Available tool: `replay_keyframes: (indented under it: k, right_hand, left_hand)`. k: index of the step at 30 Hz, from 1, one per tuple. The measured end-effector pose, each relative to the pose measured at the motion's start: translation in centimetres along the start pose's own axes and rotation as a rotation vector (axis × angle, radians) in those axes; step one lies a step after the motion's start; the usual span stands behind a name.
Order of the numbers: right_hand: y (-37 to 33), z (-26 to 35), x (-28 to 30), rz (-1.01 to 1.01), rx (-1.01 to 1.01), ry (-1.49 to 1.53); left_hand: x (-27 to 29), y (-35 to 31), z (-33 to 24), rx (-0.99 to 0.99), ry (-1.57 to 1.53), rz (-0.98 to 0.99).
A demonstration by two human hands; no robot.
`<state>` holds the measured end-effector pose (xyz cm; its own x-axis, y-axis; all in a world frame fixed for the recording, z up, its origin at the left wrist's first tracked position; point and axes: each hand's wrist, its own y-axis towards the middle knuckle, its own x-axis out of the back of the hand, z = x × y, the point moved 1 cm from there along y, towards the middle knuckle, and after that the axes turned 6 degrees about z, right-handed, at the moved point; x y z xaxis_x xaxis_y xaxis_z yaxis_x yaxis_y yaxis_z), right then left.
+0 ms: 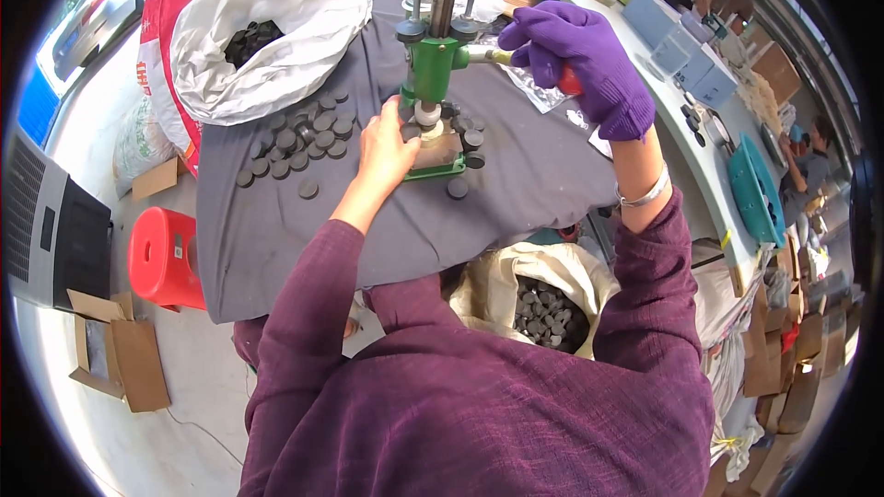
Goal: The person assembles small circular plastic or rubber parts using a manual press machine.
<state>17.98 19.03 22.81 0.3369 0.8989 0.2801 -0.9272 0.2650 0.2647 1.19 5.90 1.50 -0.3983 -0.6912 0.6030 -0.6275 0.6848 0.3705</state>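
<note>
While R hand (575, 60) holds lever (497, 57), L hand (385, 149) at press (433, 64).

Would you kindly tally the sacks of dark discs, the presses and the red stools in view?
Sacks of dark discs: 2, the white sack on the table and the beige sack below it
Green presses: 1
Red stools: 1
Total: 4

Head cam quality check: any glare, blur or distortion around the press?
Head view: strong fisheye bend, black corners, the bench edge curving. Daylight blows out the upper left floor. The green press, right hand and left hand are sharp and evenly lit; slight softness near the rim.
</note>
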Motion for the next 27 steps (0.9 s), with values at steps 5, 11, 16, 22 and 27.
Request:
replay_keyframes:
  k: [5, 11, 16, 22, 27]
  right_hand:
    - [-0.4, 0.0, 0.0, -0.027, 0.007, -0.022]
    - [-1.7, -0.2, -1.2, -0.029, -0.018, -0.028]
    - [-4.9, -1.9, -2.6, -0.077, -0.217, -0.161]
    - [-7.2, -9.0, -4.5, -0.155, 0.292, -0.378]
    - [-7.4, -9.1, -4.5, -0.082, 0.228, -0.256]
  left_hand:
    - [-1.4, 0.8, -1.0, 0.016, -0.007, -0.008]
    - [-3.2, 0.7, -0.8, 0.126, -0.242, -0.111]
    - [-3.3, 0.4, -0.7, 0.123, -0.334, -0.172]
    - [-2.8, 0.5, -0.1, 0.114, -0.029, 0.039]
    - [-2.2, 0.2, 0.1, 0.068, 0.074, 0.053]
